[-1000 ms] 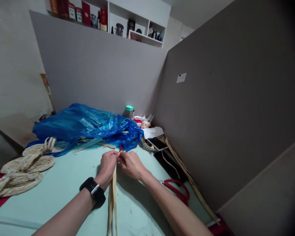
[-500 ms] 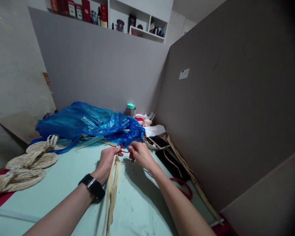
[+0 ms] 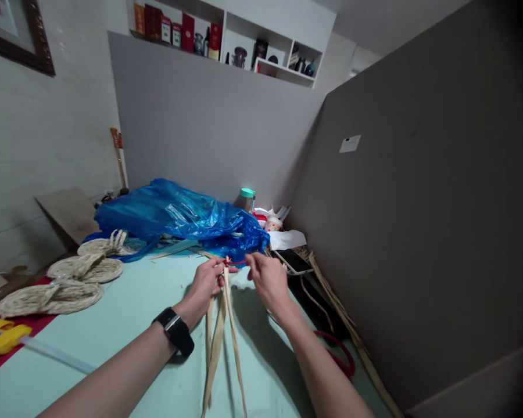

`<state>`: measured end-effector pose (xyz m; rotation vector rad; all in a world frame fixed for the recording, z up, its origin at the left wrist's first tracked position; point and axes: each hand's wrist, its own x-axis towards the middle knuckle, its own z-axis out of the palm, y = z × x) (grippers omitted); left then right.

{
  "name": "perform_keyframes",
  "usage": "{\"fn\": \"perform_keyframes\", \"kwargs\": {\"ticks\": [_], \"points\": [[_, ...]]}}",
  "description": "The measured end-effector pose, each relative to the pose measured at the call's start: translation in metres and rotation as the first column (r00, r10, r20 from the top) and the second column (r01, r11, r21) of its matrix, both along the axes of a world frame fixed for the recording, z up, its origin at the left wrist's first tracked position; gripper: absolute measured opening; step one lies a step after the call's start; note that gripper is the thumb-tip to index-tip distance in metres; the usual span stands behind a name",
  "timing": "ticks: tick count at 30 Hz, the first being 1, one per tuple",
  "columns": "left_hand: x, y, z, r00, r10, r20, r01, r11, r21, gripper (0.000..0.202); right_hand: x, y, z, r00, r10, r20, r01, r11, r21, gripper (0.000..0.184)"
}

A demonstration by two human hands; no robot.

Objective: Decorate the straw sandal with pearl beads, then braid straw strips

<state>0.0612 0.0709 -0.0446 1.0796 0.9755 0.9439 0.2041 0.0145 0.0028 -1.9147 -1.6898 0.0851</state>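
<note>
Pale dried straw strips hang down from my left hand, whose fingers pinch their upper end. Around that end is a red cord, wound close to my left fingertips. From there it runs right to my right hand, whose thumb and fingers are closed on its other end. The exact grip of the right fingertips is partly hidden by the hand itself. A black watch sits on my left wrist. Both hands are over the pale green tabletop.
Behind my hands lies a blue plastic bag, with a green-lidded bottle beyond. Woven straw sandals and a yellow glue gun are at left. At right are a phone, a red coil, long straw strips and a grey partition.
The view has swung left, bringing the yellow glue gun in. My right hand has drawn slightly away from the left, with the red cord between them. The hanging straw strips have spread apart.
</note>
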Motion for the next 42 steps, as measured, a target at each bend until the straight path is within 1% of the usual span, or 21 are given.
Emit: {"fn": "perform_keyframes", "kwargs": {"ticks": [4,7,9,11,16,21,25,28,30,32,37,39,42], "points": [[0.003,-0.008,0.005,1.000,0.025,-0.018,-0.025,1.000,0.013,0.034,-0.019,0.001,-0.014,0.987,0.125,-0.104,-0.134,0.988,-0.082,0.029],[0.003,-0.010,0.007,0.998,0.035,-0.048,-0.034,0.999,0.006,0.036,-0.021,0.003,-0.022,0.969,0.181,-0.166,-0.199,0.974,-0.104,0.019],[0.003,-0.009,0.008,0.997,0.008,-0.078,-0.009,1.000,-0.015,0.035,-0.020,0.004,-0.024,0.966,0.193,-0.173,-0.214,0.970,-0.111,0.013],[0.002,-0.008,0.010,0.993,-0.034,-0.111,0.030,0.999,-0.038,0.035,-0.017,0.003,-0.023,0.967,0.193,-0.165,-0.214,0.969,-0.121,0.008],[-0.003,-0.008,0.014,0.977,-0.108,-0.182,0.097,0.993,-0.068,0.035,-0.011,-0.002,-0.012,0.976,0.177,-0.129,-0.196,0.968,-0.155,0.008],[-0.005,-0.006,0.011,0.964,-0.158,-0.215,0.139,0.985,-0.103,0.035,-0.007,-0.004,-0.008,0.976,0.183,-0.122,-0.202,0.964,-0.171,0.009],[-0.003,-0.003,0.004,0.958,-0.161,-0.239,0.134,0.983,-0.124,0.035,-0.005,-0.007,-0.004,0.965,0.198,-0.174,-0.227,0.959,-0.167,0.007],[0.000,-0.003,0.000,0.957,-0.144,-0.251,0.116,0.986,-0.122,0.035,-0.009,-0.011,-0.001,0.936,0.222,-0.273,-0.277,0.944,-0.181,0.008],[0.001,-0.005,-0.002,0.961,-0.126,-0.247,0.101,0.989,-0.110,0.035,-0.016,-0.012,-0.003,0.911,0.233,-0.341,-0.307,0.935,-0.181,0.007],[0.001,-0.007,-0.002,0.965,-0.110,-0.236,0.088,0.991,-0.099,0.036,-0.025,-0.012,-0.009,0.893,0.232,-0.385,-0.313,0.936,-0.163,0.005],[-0.009,-0.007,0.001,0.975,-0.125,-0.181,0.110,0.990,-0.089,0.035,-0.041,-0.011,-0.026,0.870,0.238,-0.431,-0.314,0.943,-0.113,0.010],[-0.012,-0.005,0.002,0.979,-0.141,-0.150,0.130,0.988,-0.081,0.035,-0.041,-0.012,-0.026,0.859,0.262,-0.439,-0.336,0.937,-0.098,0.010],[-0.015,-0.003,0.003,0.982,-0.154,-0.113,0.146,0.986,-0.081,0.034,-0.033,-0.011,-0.020,0.852,0.301,-0.428,-0.370,0.925,-0.087,0.005]]}}
